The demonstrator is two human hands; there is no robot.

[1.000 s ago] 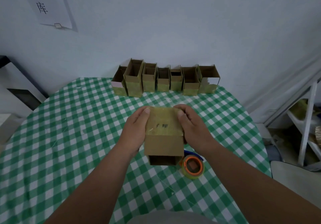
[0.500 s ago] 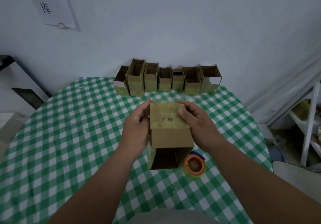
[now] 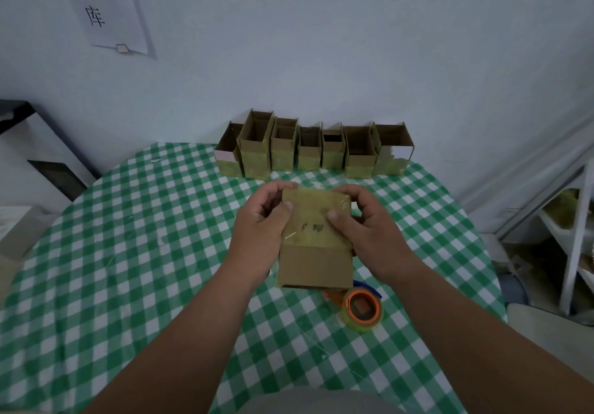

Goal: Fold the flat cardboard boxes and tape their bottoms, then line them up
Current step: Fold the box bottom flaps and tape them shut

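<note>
I hold a small folded cardboard box point(image 3: 315, 253) above the middle of the table, its far half wrapped in yellowish tape. My left hand point(image 3: 262, 224) grips its left side, thumb on the taped top face. My right hand point(image 3: 363, 220) grips the right side, thumb pressing beside a dark printed mark. The box's open end faces me and its inside is hidden. A row of several folded, taped boxes point(image 3: 308, 150) stands open-topped along the wall at the table's far edge.
A tape roll with an orange core point(image 3: 363, 309) lies just in front of the held box, on the green checked tablecloth point(image 3: 128, 253). A white shelf frame point(image 3: 575, 230) stands at the right. A paper sign point(image 3: 103, 8) hangs on the wall.
The box has tilted so its open end no longer shows its inside. Both hands have shifted slightly up and away with it, fingers wrapping over the far end.
</note>
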